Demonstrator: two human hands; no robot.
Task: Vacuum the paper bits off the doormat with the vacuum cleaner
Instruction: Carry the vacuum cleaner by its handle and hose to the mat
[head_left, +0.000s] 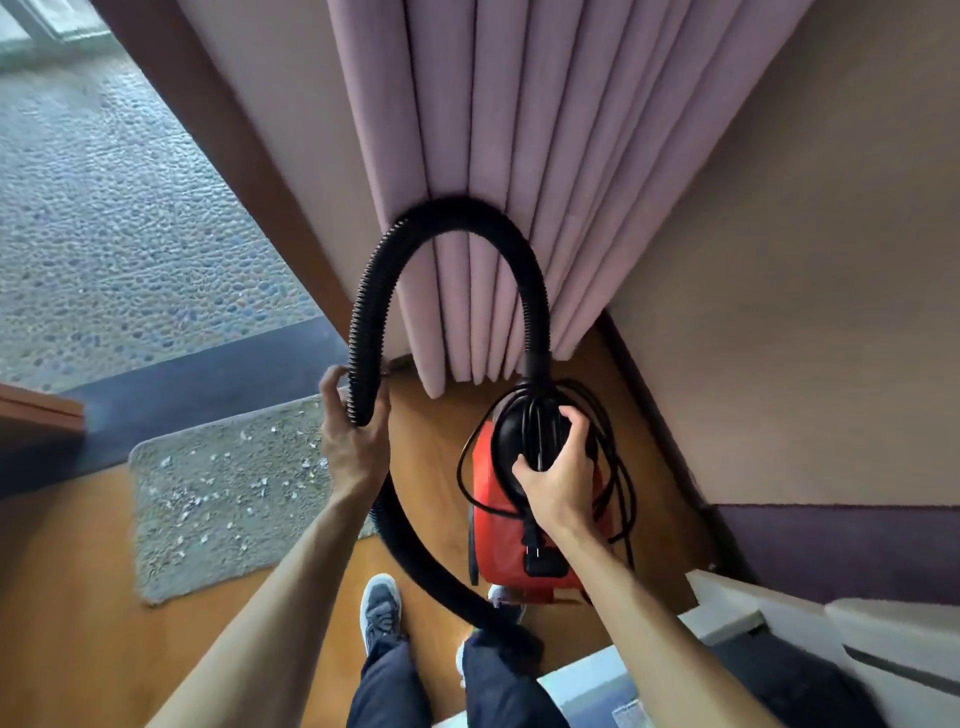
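Left hand (356, 441) grips the ribbed black hose (457, 218); right hand (558, 480) clasps the red vacuum cleaner's (498, 525) rounded black top, beside the shaggy, paper-flecked doormat (218, 493)

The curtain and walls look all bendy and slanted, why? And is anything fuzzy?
Head view: the wide-angle lens bends straight lines, so the curtain fans out and the walls lean. Head view: the top of the hose is smeared with blur, while the paper bits on the doormat look fairly sharp.

Left hand (358, 441), right hand (558, 480) clenched.
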